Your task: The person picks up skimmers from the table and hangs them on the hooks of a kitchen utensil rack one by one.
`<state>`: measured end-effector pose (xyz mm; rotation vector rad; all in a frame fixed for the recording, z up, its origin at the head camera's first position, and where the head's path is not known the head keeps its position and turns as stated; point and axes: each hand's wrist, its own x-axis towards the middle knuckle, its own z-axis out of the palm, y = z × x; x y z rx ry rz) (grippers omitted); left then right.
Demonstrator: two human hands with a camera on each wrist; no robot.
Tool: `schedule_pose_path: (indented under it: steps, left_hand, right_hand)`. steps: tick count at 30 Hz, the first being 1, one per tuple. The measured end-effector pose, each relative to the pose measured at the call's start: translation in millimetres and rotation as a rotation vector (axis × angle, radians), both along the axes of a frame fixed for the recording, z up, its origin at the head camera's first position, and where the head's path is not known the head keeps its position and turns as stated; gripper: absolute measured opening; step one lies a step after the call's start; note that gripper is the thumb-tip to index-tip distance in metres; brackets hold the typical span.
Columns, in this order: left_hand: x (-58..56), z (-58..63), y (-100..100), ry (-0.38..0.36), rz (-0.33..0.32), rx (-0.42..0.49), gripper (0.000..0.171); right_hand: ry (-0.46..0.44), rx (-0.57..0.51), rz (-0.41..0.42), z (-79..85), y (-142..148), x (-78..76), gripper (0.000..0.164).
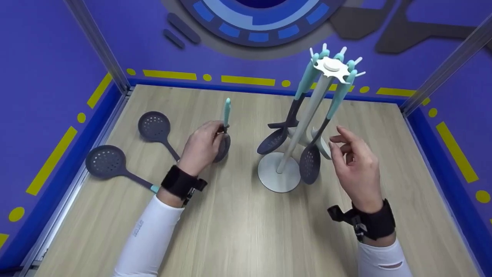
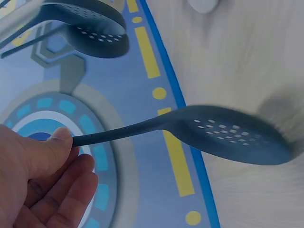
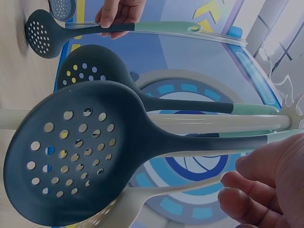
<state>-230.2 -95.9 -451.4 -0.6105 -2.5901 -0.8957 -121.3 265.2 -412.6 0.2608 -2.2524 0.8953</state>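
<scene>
My left hand [image 1: 201,148] pinches a dark skimmer [image 1: 224,148] by its shaft, teal handle up, perforated bowl just over the table. In the left wrist view, thumb and fingers grip the shaft of this skimmer [image 2: 228,135]. A white utensil stand [image 1: 282,181] bears several hanging utensils with teal handles. Among them are a perforated skimmer [image 1: 309,163] at the front right and another perforated one [image 1: 272,141] on the left. My right hand [image 1: 357,165] hovers beside the stand's right side, fingers loosely bent and holding nothing.
Two more dark skimmers lie on the wooden table at the left, one farther back [image 1: 153,126] and one nearer [image 1: 105,161]. A pale utensil [image 1: 324,148] hangs behind the front-right skimmer. Blue panels [image 1: 246,57] wall the back and sides.
</scene>
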Motion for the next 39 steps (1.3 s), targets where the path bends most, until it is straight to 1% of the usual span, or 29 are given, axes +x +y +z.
schedule_pose_path:
  steps: [5, 12, 19, 22, 26, 31, 36, 39]
  left_hand:
    - [11.5, 4.6, 3, -0.012, -0.013, 0.045, 0.021]
    - [31.1, 12.6, 13, 0.033, -0.046, 0.079, 0.017]
    - [51.6, 23.4, 26, 0.043, -0.125, 0.110, 0.019]
    - [59.3, 27.1, 33, 0.064, -0.162, 0.137, 0.019]
    - [67.7, 31.2, 42, 0.084, -0.213, 0.173, 0.018]
    - [77.0, 36.6, 56, 0.086, -0.267, 0.242, 0.017]
    - [85.2, 42.1, 77, 0.111, -0.340, 0.265, 0.021]
    - [89.4, 44.4, 87, 0.125, -0.365, 0.275, 0.023]
  right_hand:
    - [0.004, 0.008, 0.001, 0.9, -1, 0.7, 0.042]
    - [0.022, 0.015, 0.004, 2.0, -4, 3.8, 0.043]
    - [0.067, 0.006, 0.032, 5.5, -12, 10.4, 0.044]
    - [0.088, 0.014, 0.066, 6.5, -16, 13.0, 0.038]
    - [0.094, 0.074, 0.132, 5.6, -21, 15.4, 0.030]
    - [0.064, 0.145, 0.213, 1.3, -28, 16.4, 0.030]
    - [0.010, 0.237, 0.324, -4.9, -37, 17.1, 0.029]
    - [-0.009, 0.268, 0.377, -7.8, -40, 17.1, 0.029]
